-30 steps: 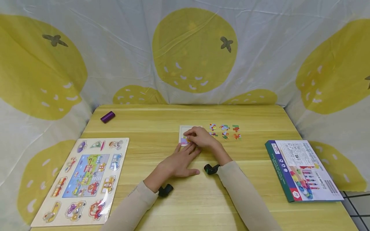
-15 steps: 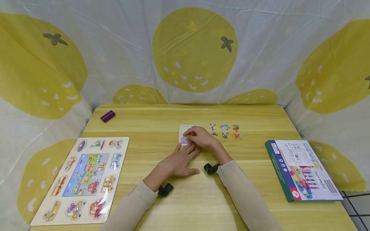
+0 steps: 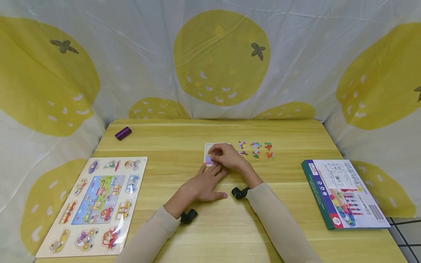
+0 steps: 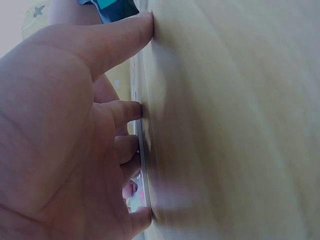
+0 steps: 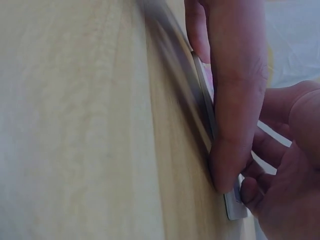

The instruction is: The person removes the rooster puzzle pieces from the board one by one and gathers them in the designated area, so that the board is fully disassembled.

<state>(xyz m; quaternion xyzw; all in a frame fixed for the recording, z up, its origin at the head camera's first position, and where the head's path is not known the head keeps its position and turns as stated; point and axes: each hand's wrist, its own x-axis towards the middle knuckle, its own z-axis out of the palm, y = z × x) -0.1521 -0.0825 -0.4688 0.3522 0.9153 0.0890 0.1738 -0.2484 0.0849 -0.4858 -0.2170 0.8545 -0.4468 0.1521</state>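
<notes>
A small jigsaw tray with a pale frame lies on the table, pink and lilac printing at its lower left. My left hand spreads its fingers flat, fingertips right at the tray's near edge; the left wrist view shows those fingertips along the thin edge. Over the tray, my right hand bends its fingers down with thumb and index close together, covering most of the picture. Whether a piece is between them I cannot tell. Several loose jigsaw pieces lie in two rows right of the tray.
A wooden knob puzzle board with vehicles lies at left. A purple cylinder is at the back left. At right is a flat boxed set with a green side. A patterned curtain hangs behind the table.
My right thumb and fingertips have shifted slightly over the tray, and the yellow patch beside them is now hidden. The left hand and the loose pieces stay where they were.
</notes>
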